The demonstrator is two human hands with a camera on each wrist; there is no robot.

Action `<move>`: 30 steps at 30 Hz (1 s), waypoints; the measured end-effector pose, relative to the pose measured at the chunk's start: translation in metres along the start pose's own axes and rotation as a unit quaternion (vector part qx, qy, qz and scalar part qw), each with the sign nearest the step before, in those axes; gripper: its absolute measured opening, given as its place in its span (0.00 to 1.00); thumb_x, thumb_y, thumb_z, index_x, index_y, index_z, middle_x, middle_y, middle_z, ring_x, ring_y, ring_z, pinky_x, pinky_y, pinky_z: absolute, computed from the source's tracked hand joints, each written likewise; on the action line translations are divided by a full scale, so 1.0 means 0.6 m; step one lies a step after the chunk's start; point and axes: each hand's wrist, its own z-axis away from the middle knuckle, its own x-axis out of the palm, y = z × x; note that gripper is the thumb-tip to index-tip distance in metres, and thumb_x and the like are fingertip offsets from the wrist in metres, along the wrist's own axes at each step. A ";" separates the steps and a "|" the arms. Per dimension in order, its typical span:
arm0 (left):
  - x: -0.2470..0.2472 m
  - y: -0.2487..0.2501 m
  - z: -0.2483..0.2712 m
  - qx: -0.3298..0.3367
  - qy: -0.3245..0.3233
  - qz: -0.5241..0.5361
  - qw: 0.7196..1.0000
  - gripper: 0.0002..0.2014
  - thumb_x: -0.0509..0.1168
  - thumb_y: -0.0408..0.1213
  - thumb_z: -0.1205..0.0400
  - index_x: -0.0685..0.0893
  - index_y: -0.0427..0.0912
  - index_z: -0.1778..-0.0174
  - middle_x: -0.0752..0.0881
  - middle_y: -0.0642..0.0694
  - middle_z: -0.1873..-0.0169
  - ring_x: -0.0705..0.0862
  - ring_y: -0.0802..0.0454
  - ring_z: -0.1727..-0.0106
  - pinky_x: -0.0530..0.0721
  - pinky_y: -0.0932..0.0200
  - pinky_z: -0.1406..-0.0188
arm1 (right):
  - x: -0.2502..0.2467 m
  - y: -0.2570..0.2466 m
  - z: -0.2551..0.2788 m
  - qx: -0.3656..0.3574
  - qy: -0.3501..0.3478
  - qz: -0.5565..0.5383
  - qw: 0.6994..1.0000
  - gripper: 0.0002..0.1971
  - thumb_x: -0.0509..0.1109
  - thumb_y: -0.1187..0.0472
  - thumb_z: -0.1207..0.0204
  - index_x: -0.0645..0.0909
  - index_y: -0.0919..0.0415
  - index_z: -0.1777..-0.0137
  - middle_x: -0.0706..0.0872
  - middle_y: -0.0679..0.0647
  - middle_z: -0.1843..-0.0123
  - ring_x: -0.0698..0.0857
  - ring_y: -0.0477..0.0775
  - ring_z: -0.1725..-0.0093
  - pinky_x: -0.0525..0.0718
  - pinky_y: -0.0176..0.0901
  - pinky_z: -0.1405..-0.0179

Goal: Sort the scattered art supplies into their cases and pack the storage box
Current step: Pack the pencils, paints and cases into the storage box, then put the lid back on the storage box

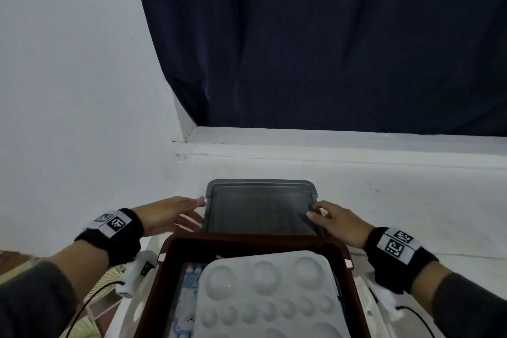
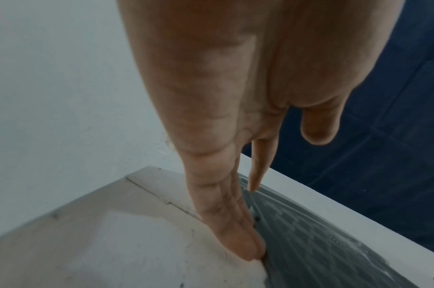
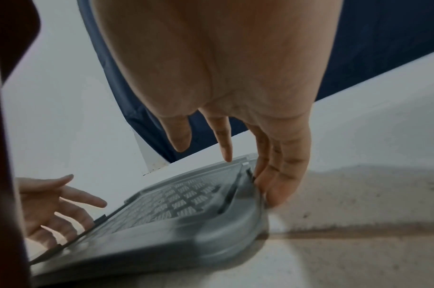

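A grey storage box lid lies flat on the white surface beyond the dark brown storage box. Inside the box a white paint palette rests over a clear case with pens. My left hand is at the lid's left edge with straight fingers against the lid. My right hand touches the lid's right edge. In the right wrist view its outer fingers press that edge of the lid, while thumb and forefinger hover above it.
A white wall stands close on the left. A dark blue curtain hangs behind a white ledge. The box sits on a white plastic frame near me. White surface stretches to the lid's right.
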 end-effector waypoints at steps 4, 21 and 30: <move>-0.017 -0.016 -0.017 0.023 -0.012 0.028 0.999 0.44 0.80 0.63 0.36 0.82 0.37 0.31 0.88 0.33 0.39 0.88 0.39 0.38 0.84 0.45 0.34 | 0.000 0.002 -0.014 0.016 0.018 -0.124 0.992 0.17 0.67 0.41 0.19 0.79 0.51 0.39 0.83 0.50 0.51 0.79 0.46 0.60 0.74 0.40 0.59; -0.072 0.110 0.097 0.260 0.076 0.049 0.961 0.43 0.88 0.56 0.47 0.89 0.38 0.37 0.89 0.42 0.38 0.87 0.50 0.34 0.84 0.69 0.42 | -0.126 -0.123 0.082 -0.134 0.204 -0.291 0.925 0.04 0.74 0.67 0.22 0.91 0.60 0.53 0.92 0.51 0.53 0.90 0.48 0.56 0.82 0.29 0.63; -0.009 0.028 0.258 0.270 0.102 0.026 0.957 0.38 0.81 0.53 0.37 0.85 0.42 0.31 0.90 0.42 0.39 0.86 0.51 0.33 0.73 0.51 0.28 | -0.056 -0.109 0.220 -0.118 0.207 -0.318 0.918 0.09 0.74 0.68 0.23 0.90 0.52 0.53 0.89 0.53 0.50 0.86 0.50 0.59 0.81 0.37 0.61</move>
